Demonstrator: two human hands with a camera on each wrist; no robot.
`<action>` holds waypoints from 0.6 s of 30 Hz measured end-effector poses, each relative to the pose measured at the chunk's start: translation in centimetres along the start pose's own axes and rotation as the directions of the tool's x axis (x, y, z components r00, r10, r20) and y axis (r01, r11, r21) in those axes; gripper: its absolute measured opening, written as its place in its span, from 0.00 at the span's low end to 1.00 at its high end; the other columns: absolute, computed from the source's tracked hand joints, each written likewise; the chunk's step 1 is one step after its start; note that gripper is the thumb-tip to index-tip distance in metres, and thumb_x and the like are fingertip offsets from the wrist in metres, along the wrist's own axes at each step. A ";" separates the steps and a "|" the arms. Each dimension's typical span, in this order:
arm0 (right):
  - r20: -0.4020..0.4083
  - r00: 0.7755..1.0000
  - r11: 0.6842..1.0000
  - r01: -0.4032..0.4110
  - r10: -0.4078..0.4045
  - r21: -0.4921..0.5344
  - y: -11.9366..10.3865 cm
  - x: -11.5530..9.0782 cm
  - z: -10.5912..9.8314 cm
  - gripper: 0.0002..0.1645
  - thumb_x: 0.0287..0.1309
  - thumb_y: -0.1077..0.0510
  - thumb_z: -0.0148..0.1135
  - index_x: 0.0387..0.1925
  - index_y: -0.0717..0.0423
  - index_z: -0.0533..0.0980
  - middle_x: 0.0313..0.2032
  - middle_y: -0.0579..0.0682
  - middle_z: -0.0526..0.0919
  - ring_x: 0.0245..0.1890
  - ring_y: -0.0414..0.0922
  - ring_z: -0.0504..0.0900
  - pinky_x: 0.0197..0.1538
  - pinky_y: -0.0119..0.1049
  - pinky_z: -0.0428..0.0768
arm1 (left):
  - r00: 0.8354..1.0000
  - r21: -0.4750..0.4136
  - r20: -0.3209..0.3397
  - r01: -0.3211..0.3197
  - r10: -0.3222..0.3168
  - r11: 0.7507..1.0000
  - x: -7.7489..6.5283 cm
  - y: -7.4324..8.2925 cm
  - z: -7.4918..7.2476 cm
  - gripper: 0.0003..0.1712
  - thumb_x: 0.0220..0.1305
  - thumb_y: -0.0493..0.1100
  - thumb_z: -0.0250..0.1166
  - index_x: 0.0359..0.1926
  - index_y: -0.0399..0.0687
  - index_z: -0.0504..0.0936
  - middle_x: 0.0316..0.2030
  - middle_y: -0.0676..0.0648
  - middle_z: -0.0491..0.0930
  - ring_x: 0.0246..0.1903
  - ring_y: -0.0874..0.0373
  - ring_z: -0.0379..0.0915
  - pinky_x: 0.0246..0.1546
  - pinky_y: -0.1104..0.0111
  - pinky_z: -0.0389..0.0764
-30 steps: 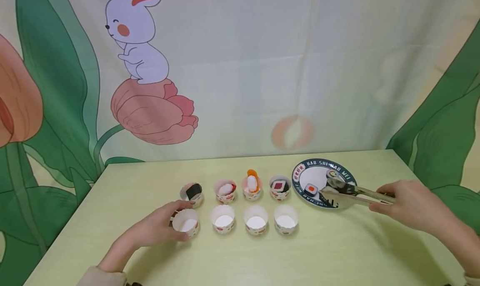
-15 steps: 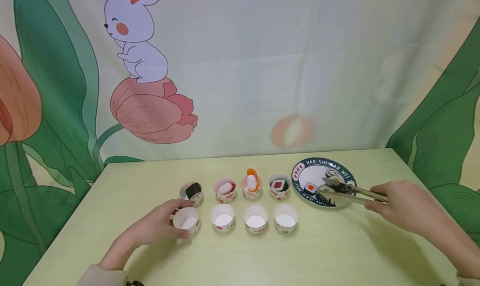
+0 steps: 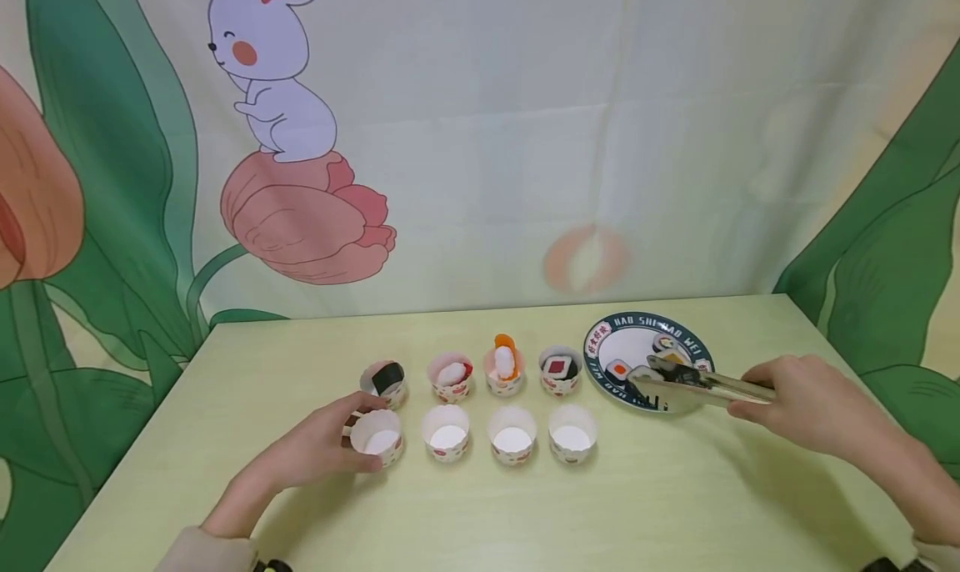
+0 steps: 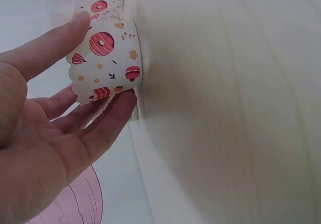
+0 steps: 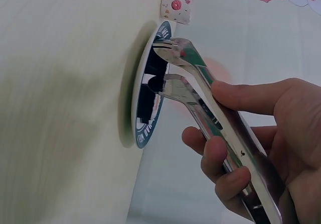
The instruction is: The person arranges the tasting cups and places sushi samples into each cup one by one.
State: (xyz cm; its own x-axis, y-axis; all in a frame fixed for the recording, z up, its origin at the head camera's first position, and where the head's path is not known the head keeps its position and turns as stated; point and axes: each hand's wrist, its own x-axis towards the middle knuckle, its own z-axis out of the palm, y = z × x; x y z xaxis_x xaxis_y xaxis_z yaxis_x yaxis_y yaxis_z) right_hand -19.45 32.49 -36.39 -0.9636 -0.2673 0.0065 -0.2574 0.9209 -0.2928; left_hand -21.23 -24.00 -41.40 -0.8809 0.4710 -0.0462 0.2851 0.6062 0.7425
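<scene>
With thumb and fingers around its sides, my left hand (image 3: 322, 443) holds a white paper baking cup (image 3: 387, 454) at the left end of the front row. The left wrist view shows red doughnut prints on this cup (image 4: 108, 58). My right hand (image 3: 817, 407) grips metal tongs (image 5: 220, 118), whose tips stand apart over a blue-rimmed plate (image 3: 600, 363). Toy sushi lies on that plate, including a piece with an orange centre (image 3: 618, 369) and a round roll (image 3: 663, 342). Whether the tips touch a piece is hard to tell.
Three empty cups continue the front row, one of them a cup (image 3: 573, 434) near the plate. Behind stand cups with toy sushi inside: a black-wrapped piece (image 3: 387, 378), white-and-red (image 3: 452, 375), orange-and-white (image 3: 505, 362) and a red-centred roll (image 3: 558, 368). A printed curtain (image 3: 480, 138) hangs behind the table.
The tongs have shifted slightly left over the plate, and their tips have come a little closer together. My left hand stays at its cup, which has moved slightly right.
</scene>
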 end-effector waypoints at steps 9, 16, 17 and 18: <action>0.030 1.000 1.000 0.002 -0.003 0.025 -0.2 0.4 -0.2 0.17 0.61 0.50 0.73 0.41 0.61 0.86 0.26 0.41 0.82 0.23 0.41 0.70 0.27 0.38 0.68 | 0.999 -0.010 -0.004 0.036 -0.036 0.999 0.1 0.0 0.1 0.40 0.54 0.41 0.81 0.64 0.33 0.72 0.56 0.42 0.76 0.54 0.45 0.71 0.49 0.58 0.81; 0.015 1.000 1.000 0.012 -0.012 0.018 -0.2 0.6 -0.3 0.18 0.61 0.51 0.73 0.43 0.64 0.86 0.29 0.44 0.84 0.24 0.41 0.71 0.27 0.38 0.68 | 0.999 -0.035 -0.024 0.045 -0.046 0.998 0.0 -0.2 0.2 0.42 0.54 0.40 0.81 0.65 0.33 0.71 0.56 0.42 0.76 0.54 0.44 0.71 0.49 0.60 0.81; 0.011 1.000 1.000 0.012 -0.012 0.016 -0.2 0.6 -0.3 0.19 0.61 0.52 0.73 0.43 0.65 0.86 0.30 0.45 0.85 0.24 0.41 0.71 0.27 0.38 0.69 | 0.999 -0.042 -0.026 0.042 -0.043 0.998 0.0 -0.2 0.3 0.42 0.54 0.40 0.81 0.65 0.32 0.71 0.57 0.41 0.76 0.53 0.44 0.71 0.49 0.60 0.82; 0.008 1.000 1.000 0.012 -0.012 0.011 -0.3 0.5 -0.3 0.20 0.61 0.52 0.73 0.44 0.66 0.86 0.30 0.46 0.86 0.24 0.41 0.72 0.27 0.38 0.69 | 0.999 -0.048 -0.029 0.042 -0.043 0.998 0.0 -0.2 0.3 0.41 0.53 0.40 0.81 0.64 0.32 0.71 0.57 0.41 0.76 0.53 0.44 0.71 0.49 0.60 0.82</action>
State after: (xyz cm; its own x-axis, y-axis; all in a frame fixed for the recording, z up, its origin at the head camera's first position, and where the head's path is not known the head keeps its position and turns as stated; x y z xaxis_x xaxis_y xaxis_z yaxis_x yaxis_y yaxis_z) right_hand -19.93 32.18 -36.01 -0.9597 -0.2810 0.0024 -0.2685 0.9143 -0.3032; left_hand -21.16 -23.96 -41.77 -0.9029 0.4257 -0.0588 0.2296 0.5936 0.7713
